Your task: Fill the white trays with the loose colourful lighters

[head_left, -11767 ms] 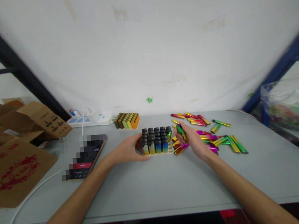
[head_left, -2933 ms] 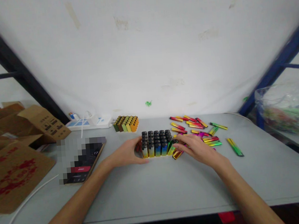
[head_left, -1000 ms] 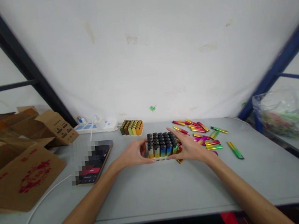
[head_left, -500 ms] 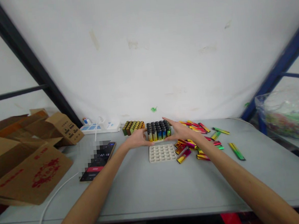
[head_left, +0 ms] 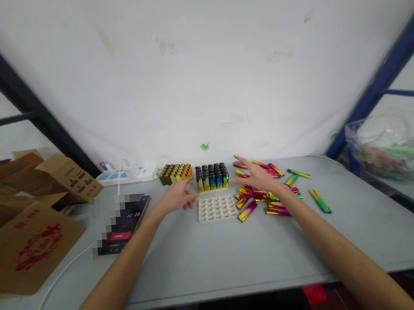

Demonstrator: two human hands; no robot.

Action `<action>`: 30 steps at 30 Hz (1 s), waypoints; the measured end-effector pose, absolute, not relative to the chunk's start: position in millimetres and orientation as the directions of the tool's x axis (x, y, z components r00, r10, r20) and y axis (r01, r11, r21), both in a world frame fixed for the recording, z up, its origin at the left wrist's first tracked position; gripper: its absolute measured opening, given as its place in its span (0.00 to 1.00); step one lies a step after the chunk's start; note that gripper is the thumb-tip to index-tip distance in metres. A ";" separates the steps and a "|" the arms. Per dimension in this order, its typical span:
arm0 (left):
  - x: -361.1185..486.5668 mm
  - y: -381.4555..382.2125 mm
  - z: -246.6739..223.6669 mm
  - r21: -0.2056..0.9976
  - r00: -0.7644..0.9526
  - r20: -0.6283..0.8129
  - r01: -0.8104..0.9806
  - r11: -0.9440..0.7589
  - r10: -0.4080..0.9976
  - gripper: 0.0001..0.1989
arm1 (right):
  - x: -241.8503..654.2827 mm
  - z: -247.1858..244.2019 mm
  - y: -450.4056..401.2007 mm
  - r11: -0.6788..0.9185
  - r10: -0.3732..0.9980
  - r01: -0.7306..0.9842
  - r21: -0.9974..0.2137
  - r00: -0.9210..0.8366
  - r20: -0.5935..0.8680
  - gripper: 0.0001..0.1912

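Arms (head_left: 129,257) outstretched; left hand (head_left: 175,196), right hand (head_left: 257,176) loosely flanking lighters (head_left: 212,179).

The left lighter block (head_left: 175,174) and right block (head_left: 212,178) stand near the bench's (head_left: 207,263) back edge, a tray (head_left: 217,218) before the latter, loose lighters (head_left: 248,211) to its right, cartons (head_left: 38,249) and phone (head_left: 135,219) toward the left edge.

"2:20" on the phone (head_left: 127,225)

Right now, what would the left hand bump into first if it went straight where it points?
The left hand would probably meet the upright black-topped lighters first, though depth is unclear.
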State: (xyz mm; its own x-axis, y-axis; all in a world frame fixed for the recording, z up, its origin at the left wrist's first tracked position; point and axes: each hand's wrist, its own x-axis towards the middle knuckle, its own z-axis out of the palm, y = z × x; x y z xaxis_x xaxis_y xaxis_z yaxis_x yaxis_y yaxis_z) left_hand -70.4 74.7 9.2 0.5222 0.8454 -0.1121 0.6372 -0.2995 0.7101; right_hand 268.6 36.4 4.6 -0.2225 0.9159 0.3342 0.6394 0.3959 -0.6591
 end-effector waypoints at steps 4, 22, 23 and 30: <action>-87.5 51.0 11.8 0.691 0.485 -0.084 0.658 -0.300 0.870 0.39 | 319.5 19.8 -4.2 0.366 0.908 0.713 -0.599 -0.133 0.396 0.21; -49.0 45.5 42.0 0.296 0.678 -0.290 0.735 -0.610 0.676 0.43 | 402.9 7.0 -81.5 0.162 0.987 0.885 -0.436 -0.155 0.052 0.16; -47.7 48.4 43.0 0.283 0.671 -0.312 0.741 -0.609 0.672 0.41 | 402.7 8.7 -82.3 0.162 0.987 0.882 -0.442 -0.153 0.057 0.17; -50.3 52.8 33.9 0.354 0.715 -0.268 0.696 -0.625 0.646 0.36 | 398.1 22.4 -88.7 0.126 0.979 0.763 -0.634 0.009 0.206 0.30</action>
